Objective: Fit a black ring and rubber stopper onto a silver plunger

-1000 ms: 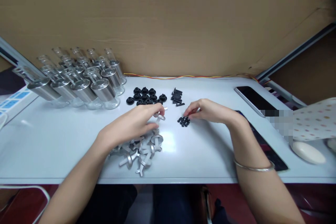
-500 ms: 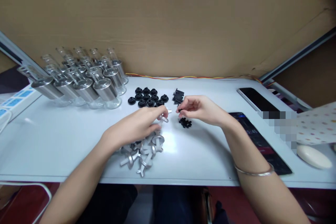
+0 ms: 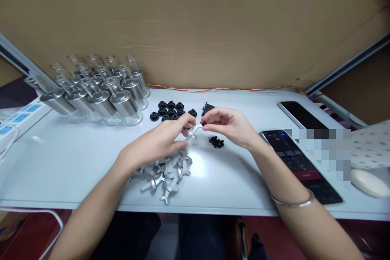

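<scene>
My left hand pinches a silver spout piece with a round flange and a forked end pointing right. With thumb and fingertips, my right hand holds a tiny black part against that forked end; whether it is seated there I cannot tell. Below my left hand lies a pile of similar silver pieces. A small cluster of tiny black parts sits under my right hand. Behind the hands are several black ribbed stoppers and a bundle of thin black pieces, partly covered by my fingers.
Several glass bottles with metal sleeves stand at the back left, beside a white power strip. To the right lie a phone showing a timer, another phone and a white oval object. Thin wires run along the back edge.
My right hand has moved slightly left, bringing the tiny black part from above its cluster to the spout piece's forked end. The spout piece now tilts more up and right in my left hand.
</scene>
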{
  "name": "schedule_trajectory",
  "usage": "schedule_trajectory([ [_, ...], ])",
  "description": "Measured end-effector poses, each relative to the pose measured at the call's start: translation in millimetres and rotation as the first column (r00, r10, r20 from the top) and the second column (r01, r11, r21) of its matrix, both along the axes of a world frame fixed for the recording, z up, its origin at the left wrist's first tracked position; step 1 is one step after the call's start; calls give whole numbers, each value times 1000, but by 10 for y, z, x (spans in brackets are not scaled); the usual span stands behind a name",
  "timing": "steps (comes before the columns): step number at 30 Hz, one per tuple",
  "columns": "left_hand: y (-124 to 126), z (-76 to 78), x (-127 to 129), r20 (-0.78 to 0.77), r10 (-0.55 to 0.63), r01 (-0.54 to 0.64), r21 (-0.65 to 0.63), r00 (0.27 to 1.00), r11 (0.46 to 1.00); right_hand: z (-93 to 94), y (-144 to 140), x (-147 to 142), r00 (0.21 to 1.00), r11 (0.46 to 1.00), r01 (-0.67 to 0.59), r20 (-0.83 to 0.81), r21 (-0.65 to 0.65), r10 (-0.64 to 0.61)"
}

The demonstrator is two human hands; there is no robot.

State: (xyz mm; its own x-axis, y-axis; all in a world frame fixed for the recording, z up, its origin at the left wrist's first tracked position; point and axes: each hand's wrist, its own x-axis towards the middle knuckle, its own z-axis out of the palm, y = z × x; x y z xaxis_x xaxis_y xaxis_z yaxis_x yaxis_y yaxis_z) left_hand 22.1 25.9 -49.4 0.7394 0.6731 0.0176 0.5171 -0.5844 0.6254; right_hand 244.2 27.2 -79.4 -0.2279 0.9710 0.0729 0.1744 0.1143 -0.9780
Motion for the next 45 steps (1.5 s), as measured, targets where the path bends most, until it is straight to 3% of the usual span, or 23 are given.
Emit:
schedule_trajectory([
  [4, 13, -19, -4, 13, 28, -28, -6, 1000, 1000, 23, -18, -10, 1000, 1000, 9, 0, 1, -9],
  [10, 49, -32, -8, 56, -39, 34, 88, 998, 996, 32, -17, -2, 999, 1000, 7, -51, 7, -6],
  [25, 50, 24, 8, 30, -18, 16, 84, 999, 996, 57, -22, 7, 996, 999, 22, -90, 41, -18],
  [45, 43, 13, 10, 95, -122, 104, 175, 988, 979, 26, -34, -45, 973, 998, -54, -226, 18, 57],
])
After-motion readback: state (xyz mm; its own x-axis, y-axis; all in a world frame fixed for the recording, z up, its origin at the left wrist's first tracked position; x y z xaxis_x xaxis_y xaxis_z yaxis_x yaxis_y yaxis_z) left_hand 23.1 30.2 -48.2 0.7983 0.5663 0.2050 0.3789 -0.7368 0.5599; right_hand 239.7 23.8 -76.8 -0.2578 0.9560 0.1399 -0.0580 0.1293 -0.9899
